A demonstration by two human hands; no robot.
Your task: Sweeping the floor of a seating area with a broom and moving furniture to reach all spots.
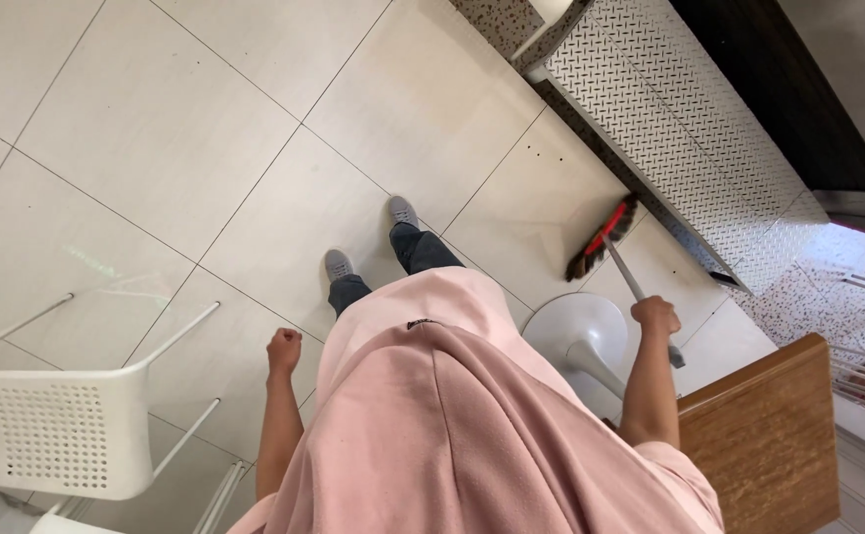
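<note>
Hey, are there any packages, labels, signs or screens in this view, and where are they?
No packages, signs or screens.
Small dark tag: on the front of the pink garment, short and rectangular; too small to make out.
Right hand grips the broom handle; left hand is a closed, empty fist.

The right hand (656,314) grips the broom handle (640,297), with the broom head (603,237) on the tiled floor (156,129) ahead, against the foot of a metal step (680,129). The table base (581,331) stands just left of that hand, and the tabletop (769,435) lies to its right. The left hand (283,351) hangs closed at the person's left, a chair (77,425) further left.
</note>
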